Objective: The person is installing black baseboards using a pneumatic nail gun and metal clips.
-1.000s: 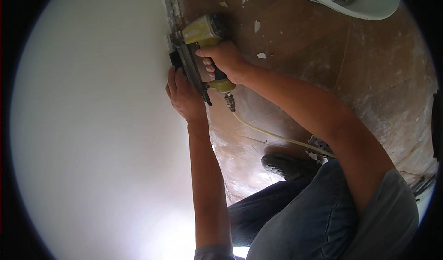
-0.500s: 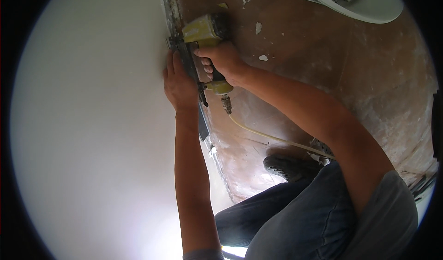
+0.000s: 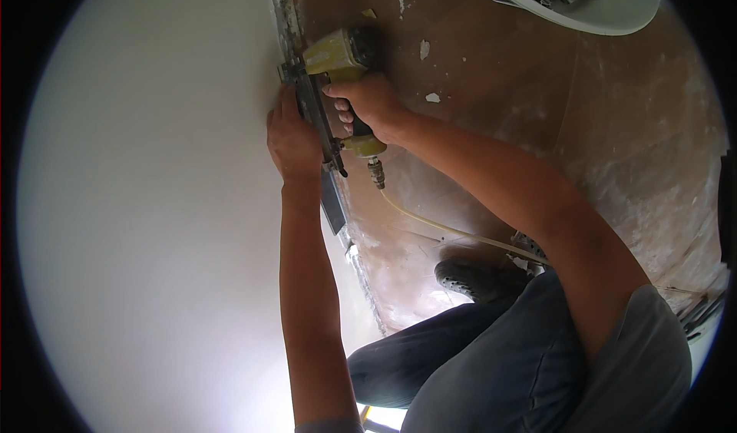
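Note:
My right hand [image 3: 371, 104] is wrapped round the black grip of a yellow-green pneumatic nail gun [image 3: 330, 54]. The gun's long dark magazine [image 3: 316, 109] runs along the foot of the wall, its nose at the wall's base. Beside the magazine, my left hand [image 3: 295, 143] lies with fingers stretched out against the bottom of the wall, by a dark grey strip [image 3: 332, 205]. Part of that strip shows below the magazine; the rest is hidden by my hand and the gun. A pale air hose [image 3: 437, 223] leads from the fitting under the grip toward my legs.
A white wall [image 3: 169, 164] fills the left side. The brown floor [image 3: 491, 87] is dusty, with white flakes and a rough plaster edge [image 3: 285, 18] along the wall. A white bucket [image 3: 614, 14] holding grey scraps stands at the far right. My shoe [image 3: 480, 278] is near the hose.
My left hand and forearm have shifted slightly left, baring more of the dark strip. The nail gun stays nearly in place in my right hand; the view has moved a little.

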A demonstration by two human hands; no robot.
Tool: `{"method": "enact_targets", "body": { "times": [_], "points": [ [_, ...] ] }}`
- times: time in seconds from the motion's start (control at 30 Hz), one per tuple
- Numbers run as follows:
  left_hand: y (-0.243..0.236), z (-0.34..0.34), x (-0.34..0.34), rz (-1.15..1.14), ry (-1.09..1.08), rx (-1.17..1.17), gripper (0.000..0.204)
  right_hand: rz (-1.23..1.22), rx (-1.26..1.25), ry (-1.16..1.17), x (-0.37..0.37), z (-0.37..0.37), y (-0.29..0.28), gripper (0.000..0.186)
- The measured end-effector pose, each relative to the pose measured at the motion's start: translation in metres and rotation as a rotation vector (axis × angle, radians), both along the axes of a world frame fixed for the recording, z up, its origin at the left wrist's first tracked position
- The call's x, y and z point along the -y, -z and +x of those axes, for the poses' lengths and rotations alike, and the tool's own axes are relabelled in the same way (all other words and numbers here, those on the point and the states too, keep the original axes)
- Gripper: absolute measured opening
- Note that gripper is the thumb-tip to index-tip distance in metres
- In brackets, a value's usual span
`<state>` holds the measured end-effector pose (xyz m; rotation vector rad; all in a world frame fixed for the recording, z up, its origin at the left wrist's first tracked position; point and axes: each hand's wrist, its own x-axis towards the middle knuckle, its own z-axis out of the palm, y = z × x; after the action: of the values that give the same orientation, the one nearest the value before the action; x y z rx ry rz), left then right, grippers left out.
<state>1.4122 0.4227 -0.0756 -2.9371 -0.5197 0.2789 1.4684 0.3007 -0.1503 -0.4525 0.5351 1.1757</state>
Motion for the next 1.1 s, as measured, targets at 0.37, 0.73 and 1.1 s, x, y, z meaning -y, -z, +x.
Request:
{"method": "enact_targets", "body": {
  "times": [0.37, 0.73, 1.1],
  "points": [
    [-0.024, 0.041, -0.035, 0.242, 0.605, -0.241, 0.013, -0.007, 0.034, -0.006, 0.0, 0.001, 0.001, 0.016],
    [-0.022, 0.027, -0.034, 0.304, 0.652, -0.181, 0.017, 0.032, -0.007, 0.025, 0.0, -0.001, 0.0, 0.014],
    [-0.019, 0.021, -0.033, 0.336, 0.617, -0.231, 0.02, 0.014, -0.003, -0.002, -0.001, 0.0, 0.003, 0.014]
  ]
}}
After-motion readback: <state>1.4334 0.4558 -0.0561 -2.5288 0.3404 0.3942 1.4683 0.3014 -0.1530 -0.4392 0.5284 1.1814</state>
